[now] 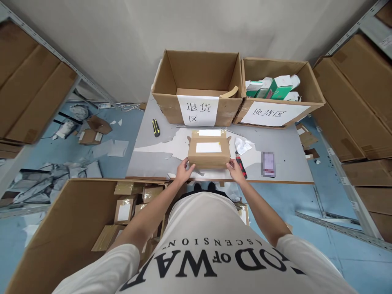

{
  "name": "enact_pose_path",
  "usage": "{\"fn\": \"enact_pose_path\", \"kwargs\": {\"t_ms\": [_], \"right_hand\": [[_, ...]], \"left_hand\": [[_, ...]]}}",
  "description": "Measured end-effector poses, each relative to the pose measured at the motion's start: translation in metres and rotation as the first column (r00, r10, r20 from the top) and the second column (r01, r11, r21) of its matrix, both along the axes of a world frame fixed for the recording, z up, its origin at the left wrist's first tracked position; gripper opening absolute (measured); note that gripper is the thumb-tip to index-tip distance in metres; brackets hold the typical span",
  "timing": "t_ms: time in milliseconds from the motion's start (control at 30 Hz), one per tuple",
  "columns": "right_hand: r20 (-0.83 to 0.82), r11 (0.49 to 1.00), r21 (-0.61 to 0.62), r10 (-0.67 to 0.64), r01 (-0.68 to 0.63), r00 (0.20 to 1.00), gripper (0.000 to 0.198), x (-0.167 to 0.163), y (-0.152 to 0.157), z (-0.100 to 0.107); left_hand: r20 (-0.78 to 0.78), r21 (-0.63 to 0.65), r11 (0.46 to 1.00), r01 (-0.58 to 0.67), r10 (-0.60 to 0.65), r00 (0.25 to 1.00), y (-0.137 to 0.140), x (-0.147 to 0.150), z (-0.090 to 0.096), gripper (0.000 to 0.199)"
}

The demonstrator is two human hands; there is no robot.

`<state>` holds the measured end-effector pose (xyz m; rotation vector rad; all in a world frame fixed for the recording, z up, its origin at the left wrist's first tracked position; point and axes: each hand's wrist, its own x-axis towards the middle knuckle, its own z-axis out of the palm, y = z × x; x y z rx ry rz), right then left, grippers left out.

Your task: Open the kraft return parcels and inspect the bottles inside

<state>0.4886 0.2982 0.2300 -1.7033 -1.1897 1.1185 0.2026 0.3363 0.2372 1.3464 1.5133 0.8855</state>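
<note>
In the head view a small brown cardboard box (208,158) rests on the table, with a white label on its top. At its far side a flap stands out with tape and another white strip on it. The fingers of my left hand (184,171) grip the near left corner. On the near right corner my right hand (235,170) has its fingers closed in the same way. Just beside that hand lies a red and black box cutter (241,165). A crumpled white paper (243,145) sits behind the cutter.
Two large open cartons, one labelled (165,108) and one holding green-white boxes (280,86), stand along the table's back. A yellow box cutter (156,128) lies left, a phone (268,164) right. A deep carton (76,220) with several parcels stands at front left.
</note>
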Motion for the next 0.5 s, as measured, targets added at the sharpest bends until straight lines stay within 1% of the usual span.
{"fn": "enact_pose_path", "kwargs": {"t_ms": [67, 133, 200, 233, 300, 400, 500], "right_hand": [[0.021, 0.999, 0.025, -0.026, 0.026, 0.999, 0.038, 0.004, 0.008, 0.022], [0.095, 0.998, 0.012, -0.061, 0.061, 0.994, 0.042, 0.006, 0.013, 0.042], [0.184, 0.995, -0.027, -0.085, 0.092, 0.979, 0.043, 0.004, 0.015, 0.054], [0.213, 0.993, -0.051, -0.089, 0.102, 0.973, 0.043, 0.003, 0.017, 0.057], [0.242, 0.987, -0.112, -0.085, 0.115, 0.966, 0.043, 0.000, 0.019, 0.056], [0.250, 0.970, -0.214, -0.059, 0.114, 0.967, 0.043, -0.003, 0.025, 0.047], [0.244, 0.966, -0.247, -0.018, 0.080, 0.970, 0.041, -0.002, 0.028, 0.034]], "left_hand": [[-0.022, 0.047, 0.998, -0.041, 0.042, 0.999, 0.008, 0.004, 0.024, 0.047], [-0.082, 0.065, 0.995, -0.081, 0.086, 0.993, 0.015, 0.010, 0.046, 0.046], [-0.141, 0.028, 0.994, -0.106, 0.109, 0.984, 0.021, 0.018, 0.060, 0.051], [-0.163, -0.002, 0.993, -0.117, 0.116, 0.980, 0.023, 0.022, 0.063, 0.053], [-0.184, -0.064, 0.988, -0.142, 0.128, 0.974, 0.026, 0.030, 0.062, 0.058], [-0.176, -0.133, 0.972, -0.195, 0.171, 0.970, 0.028, 0.037, 0.050, 0.060], [-0.152, -0.173, 0.961, -0.215, 0.189, 0.970, 0.025, 0.038, 0.037, 0.063]]}}
